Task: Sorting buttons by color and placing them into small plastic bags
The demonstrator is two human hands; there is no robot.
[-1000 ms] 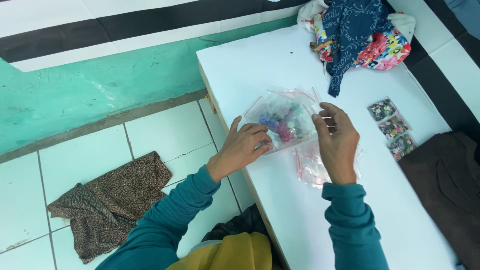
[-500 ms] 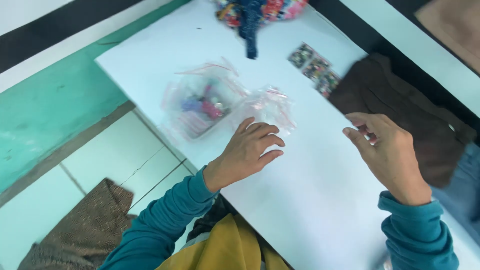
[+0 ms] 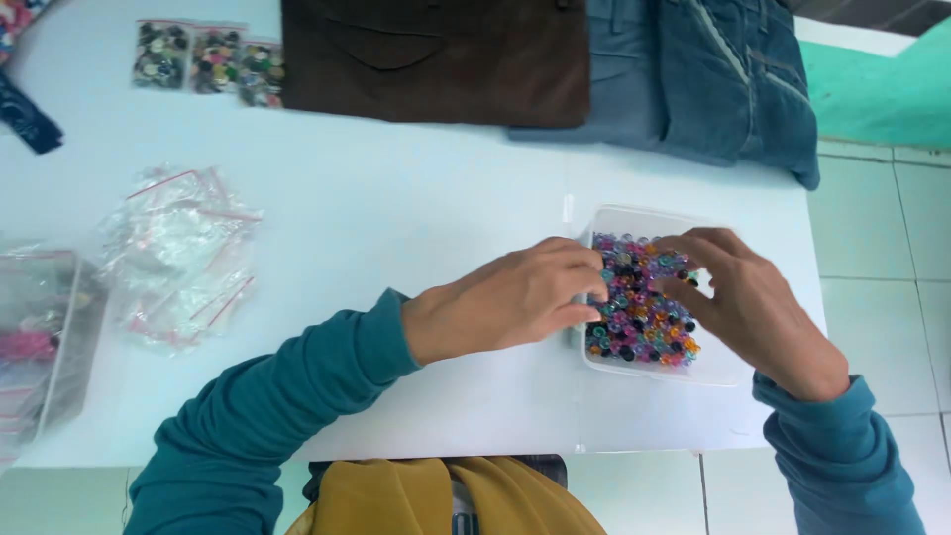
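Both arms wear long teal sleeves of soft knit, ribbed at cuffs that end just behind the bare left hand [image 3: 505, 307] and right hand [image 3: 753, 307]. Below the hands, mustard-yellow cloth [image 3: 446, 500] drapes over the chest.

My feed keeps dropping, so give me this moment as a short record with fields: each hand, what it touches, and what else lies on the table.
left hand: left hand rests on the left edge of the clear tray, fingers curled
right hand: right hand over the tray's right side, fingers spread on the beads
tray: clear plastic tray near the table's front right
contents: mixed coloured beads
table: white table
left side: heap of empty clear zip bags
far edge: three small button packets, brown garment, blue jeans
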